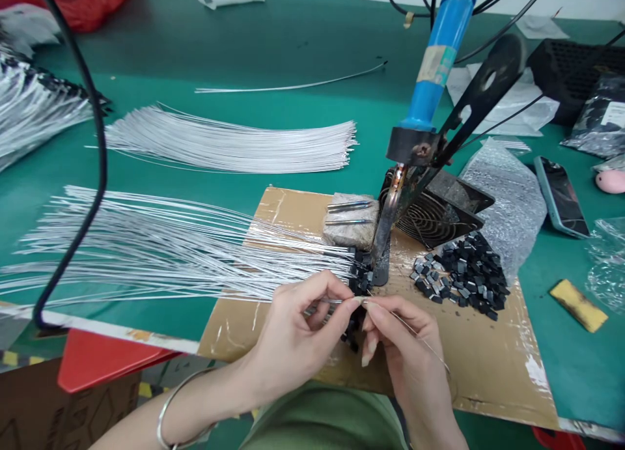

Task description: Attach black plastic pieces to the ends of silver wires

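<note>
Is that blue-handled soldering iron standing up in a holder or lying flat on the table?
Standing, tilted. The soldering iron leans in a black stand, blue handle up, tip pointing down at the cardboard.

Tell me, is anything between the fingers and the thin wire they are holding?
Nothing visible. The left hand pinches the thin wire at its fingertips, and the right hand meets it there, a solder strand running across it. Small black pieces and the soldering iron sit just behind the fingertips, not between.
</note>
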A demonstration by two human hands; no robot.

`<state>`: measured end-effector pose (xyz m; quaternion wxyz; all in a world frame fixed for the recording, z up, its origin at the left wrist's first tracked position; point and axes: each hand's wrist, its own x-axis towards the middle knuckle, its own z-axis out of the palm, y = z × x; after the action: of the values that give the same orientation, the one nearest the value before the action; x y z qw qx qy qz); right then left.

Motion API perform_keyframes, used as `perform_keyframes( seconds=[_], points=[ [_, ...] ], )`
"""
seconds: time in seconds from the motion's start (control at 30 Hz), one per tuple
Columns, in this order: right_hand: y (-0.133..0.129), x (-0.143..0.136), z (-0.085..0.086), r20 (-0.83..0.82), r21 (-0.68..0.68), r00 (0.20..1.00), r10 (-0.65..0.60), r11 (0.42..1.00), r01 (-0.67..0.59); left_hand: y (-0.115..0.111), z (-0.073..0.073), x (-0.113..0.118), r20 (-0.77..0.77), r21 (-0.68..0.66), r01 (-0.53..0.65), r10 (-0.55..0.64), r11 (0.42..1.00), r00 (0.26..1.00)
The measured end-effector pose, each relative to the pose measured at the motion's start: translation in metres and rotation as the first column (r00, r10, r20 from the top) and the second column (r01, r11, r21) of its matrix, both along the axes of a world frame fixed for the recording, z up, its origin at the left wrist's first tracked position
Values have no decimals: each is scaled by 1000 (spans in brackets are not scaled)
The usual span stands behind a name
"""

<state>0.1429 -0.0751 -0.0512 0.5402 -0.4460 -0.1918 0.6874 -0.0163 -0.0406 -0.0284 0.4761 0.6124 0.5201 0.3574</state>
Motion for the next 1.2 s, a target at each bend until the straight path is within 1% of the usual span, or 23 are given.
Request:
perform_keyframes(
  seconds=[0.07,0.17,0.3,0.5,0.7,0.93,1.03,1.13,1.2],
  points=[
    [3,4,2,-17,-19,999,46,999,-47,1,3,-1,-12,0,13,-13,1000,1000],
    [5,8,3,-27,-39,996,82,996,-83,3,5,-1,-14,-8,22,-22,1000,1000],
    [5,8,1,-35,-41,996,85,995,-86,3,5,1,-15,-18,5,-5,1000,1000],
    [2,4,-2,-54,-24,998,39,999,-40,0,2,5,-14,-2,-27,27,1000,1000],
    [-3,-3,-4,-88,-36,995,-42,999,39,-4,-5,10,-12,70,-74,75,995,997],
    [-2,-19,4,-86,-59,979,-185,982,180,-10,-9,14,63,-12,-99,100,995,993],
    [0,-22,6,-79,-66,977,-200,979,195,-10,-8,13,81,-55,-92,96,994,992],
    [-2,-16,4,-10,-63,988,-154,986,153,-7,-6,13,56,-71,-92,96,993,994],
    [-6,-3,2,155,-34,980,-121,991,128,-3,-3,12,22,-67,-94,96,993,995]
  ],
)
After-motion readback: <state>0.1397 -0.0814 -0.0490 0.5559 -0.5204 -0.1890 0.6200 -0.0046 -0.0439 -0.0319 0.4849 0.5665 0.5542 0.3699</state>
